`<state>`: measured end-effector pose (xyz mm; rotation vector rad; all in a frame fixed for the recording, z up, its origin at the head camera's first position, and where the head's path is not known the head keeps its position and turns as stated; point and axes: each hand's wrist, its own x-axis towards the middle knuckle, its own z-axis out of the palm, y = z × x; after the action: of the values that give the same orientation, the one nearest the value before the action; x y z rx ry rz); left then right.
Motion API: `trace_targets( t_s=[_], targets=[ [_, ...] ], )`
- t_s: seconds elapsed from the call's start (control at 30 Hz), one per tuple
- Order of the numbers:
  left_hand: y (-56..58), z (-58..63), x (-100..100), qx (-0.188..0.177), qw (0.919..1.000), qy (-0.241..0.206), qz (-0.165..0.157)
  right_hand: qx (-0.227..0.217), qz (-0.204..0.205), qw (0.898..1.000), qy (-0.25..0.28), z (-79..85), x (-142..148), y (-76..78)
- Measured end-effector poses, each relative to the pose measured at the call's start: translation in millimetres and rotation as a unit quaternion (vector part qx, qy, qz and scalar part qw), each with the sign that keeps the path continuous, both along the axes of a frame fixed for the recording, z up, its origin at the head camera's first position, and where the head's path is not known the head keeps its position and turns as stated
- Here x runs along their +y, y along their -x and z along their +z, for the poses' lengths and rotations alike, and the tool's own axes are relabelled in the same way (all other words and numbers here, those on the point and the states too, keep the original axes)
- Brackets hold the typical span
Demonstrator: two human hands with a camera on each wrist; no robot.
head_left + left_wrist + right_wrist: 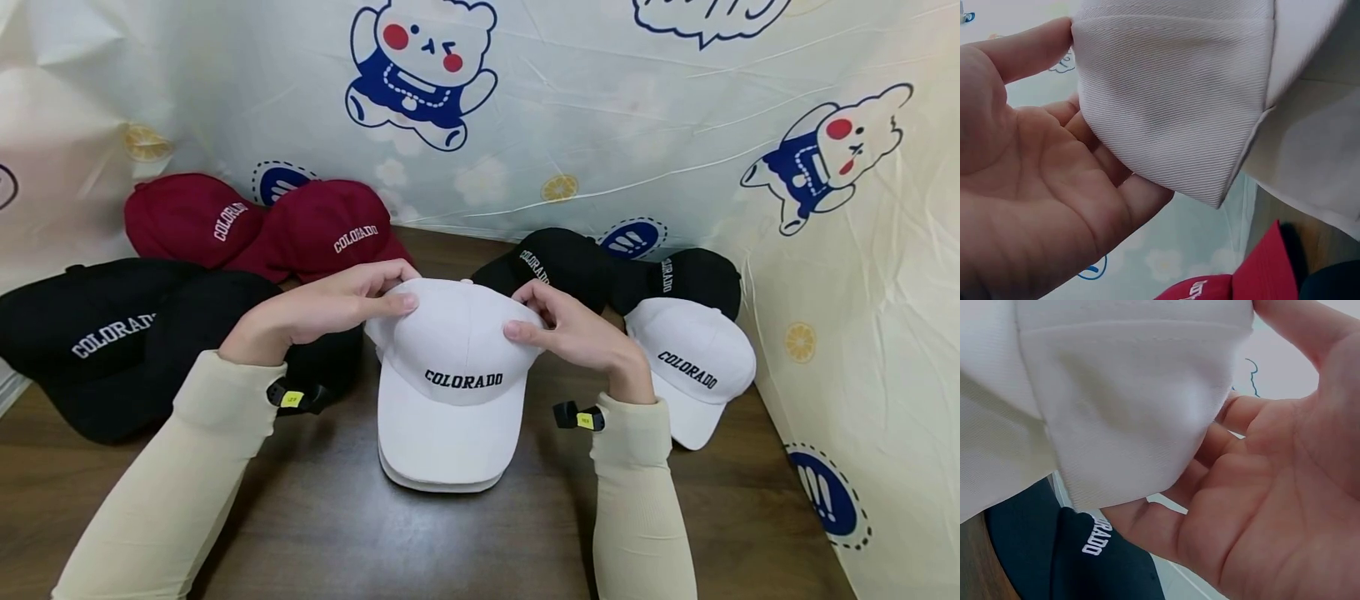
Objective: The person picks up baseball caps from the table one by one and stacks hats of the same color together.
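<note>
A white baseball cap (pixel 450 350) with black COLORADO lettering is held between both hands at the middle of the table, its brim towards me. A second pale brim edge shows just under its brim. My left hand (pixel 322 308) grips the crown's left side, thumb on the front panel and fingers behind. On the opposite side my right hand (pixel 581 329) grips it likewise. In the left wrist view the fingers curl behind the white fabric (pixel 1166 94); the right wrist view shows the same on the other side panel (pixel 1129 406).
Two dark red caps (pixel 322 225) stand at the back left, behind large black caps (pixel 112 292). At the back right are black caps (pixel 562 258), with another white cap (pixel 693 350) before them. A printed sheet (pixel 525 108) hangs behind the wooden table (pixel 337 533).
</note>
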<state>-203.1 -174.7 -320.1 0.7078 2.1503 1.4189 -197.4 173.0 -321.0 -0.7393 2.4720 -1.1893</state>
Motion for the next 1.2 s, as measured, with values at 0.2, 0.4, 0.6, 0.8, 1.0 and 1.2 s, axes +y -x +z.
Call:
trace_targets(
  t_s=[0.2,0.4,0.6,0.8,1.0,1.2],
  targets=[
    [0.5,-3.8,2,0.003,0.9997,0.024,-0.005,-0.017,0.000,1.000,-0.010,-1.6,-2,0.3],
    [1.3,-8.2,4,0.002,0.9993,0.038,-0.006,-0.033,0.007,0.999,-0.022,-6.2,-3,2.5],
    [3.2,-13.3,7,0.003,0.9987,0.050,-0.009,-0.062,0.012,0.998,-0.028,-10.2,-4,4.9],
    [4.4,-15.8,8,0.006,0.9985,0.054,-0.004,-0.069,0.006,0.997,-0.036,-13.1,-5,6.4],
    [4.8,-17.2,7,0.024,0.9972,0.070,0.010,-0.065,0.002,0.997,-0.040,-14.2,-6,7.2],
    [6.3,-19.7,6,0.035,0.9963,0.076,0.022,-0.066,-0.012,0.997,-0.045,-16.1,-8,6.8]
  ],
)
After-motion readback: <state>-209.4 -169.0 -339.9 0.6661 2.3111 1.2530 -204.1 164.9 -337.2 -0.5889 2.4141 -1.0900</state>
